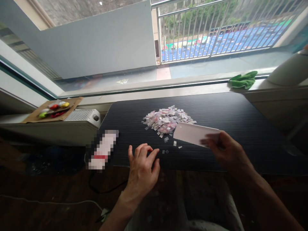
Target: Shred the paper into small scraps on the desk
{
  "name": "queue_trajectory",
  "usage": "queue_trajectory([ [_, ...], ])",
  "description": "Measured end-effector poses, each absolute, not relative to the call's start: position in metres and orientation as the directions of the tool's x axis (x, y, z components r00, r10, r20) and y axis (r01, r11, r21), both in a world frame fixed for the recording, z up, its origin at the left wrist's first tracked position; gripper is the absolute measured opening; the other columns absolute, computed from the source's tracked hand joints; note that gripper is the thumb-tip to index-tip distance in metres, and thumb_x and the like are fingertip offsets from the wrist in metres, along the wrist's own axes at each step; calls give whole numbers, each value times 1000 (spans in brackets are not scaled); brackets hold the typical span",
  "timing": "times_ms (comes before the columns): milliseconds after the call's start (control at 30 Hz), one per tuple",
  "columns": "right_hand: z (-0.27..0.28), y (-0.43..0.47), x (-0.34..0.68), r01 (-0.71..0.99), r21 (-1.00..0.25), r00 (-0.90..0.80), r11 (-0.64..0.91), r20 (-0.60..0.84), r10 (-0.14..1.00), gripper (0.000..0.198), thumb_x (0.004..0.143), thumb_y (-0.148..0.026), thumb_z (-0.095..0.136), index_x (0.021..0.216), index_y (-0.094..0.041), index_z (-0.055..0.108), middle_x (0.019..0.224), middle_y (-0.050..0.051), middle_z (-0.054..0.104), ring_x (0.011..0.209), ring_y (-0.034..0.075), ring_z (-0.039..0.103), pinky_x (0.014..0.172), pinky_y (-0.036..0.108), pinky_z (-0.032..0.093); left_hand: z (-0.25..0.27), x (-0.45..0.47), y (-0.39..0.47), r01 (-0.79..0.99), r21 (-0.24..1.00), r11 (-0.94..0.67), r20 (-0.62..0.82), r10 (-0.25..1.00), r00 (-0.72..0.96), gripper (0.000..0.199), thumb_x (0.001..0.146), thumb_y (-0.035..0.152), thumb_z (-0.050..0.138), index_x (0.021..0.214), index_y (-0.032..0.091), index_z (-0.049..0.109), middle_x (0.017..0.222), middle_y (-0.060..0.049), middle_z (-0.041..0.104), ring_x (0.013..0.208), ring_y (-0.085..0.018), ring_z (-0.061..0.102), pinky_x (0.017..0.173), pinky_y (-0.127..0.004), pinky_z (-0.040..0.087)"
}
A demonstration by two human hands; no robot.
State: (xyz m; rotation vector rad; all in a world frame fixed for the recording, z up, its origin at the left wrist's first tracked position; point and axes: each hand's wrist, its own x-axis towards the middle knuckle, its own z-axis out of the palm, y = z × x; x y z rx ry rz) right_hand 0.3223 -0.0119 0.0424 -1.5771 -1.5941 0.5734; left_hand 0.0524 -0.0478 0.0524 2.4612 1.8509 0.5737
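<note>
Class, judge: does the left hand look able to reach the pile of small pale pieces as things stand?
Probably yes: the left hand seems empty, and only a few loose pieces lie between it and the pile; the pale card in the right hand is at its right side.

Dark table (221, 112) beside a bright window (134, 48)

The right hand (227, 148) holds a pale card (190, 132) at four o'clock from the tabletop's (127, 123) scrap heap (166, 119), the left hand (142, 166) hanging at seven.
</note>
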Motion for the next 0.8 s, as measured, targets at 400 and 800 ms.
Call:
queue_trajectory([
  [400,51,8,369,459,-888,-73,36,2,997,32,75,-54,65,80,-23,62,78,5,74,75,26,69,71,39,55,34,14,-60,957,204,-208,360,925,124,27,87,24,50,107,24,68,101,-8,64,111,-28,55,108,-59,24],
  [800,56,29,382,490,-869,-272,-67,-226,935,19,74,-40,63,79,-21,64,71,0,66,66,18,60,57,27,51,34,6,-63,955,172,-242,412,898,153,26,88,26,50,106,24,68,98,-7,65,108,-27,57,105,-53,28],
])
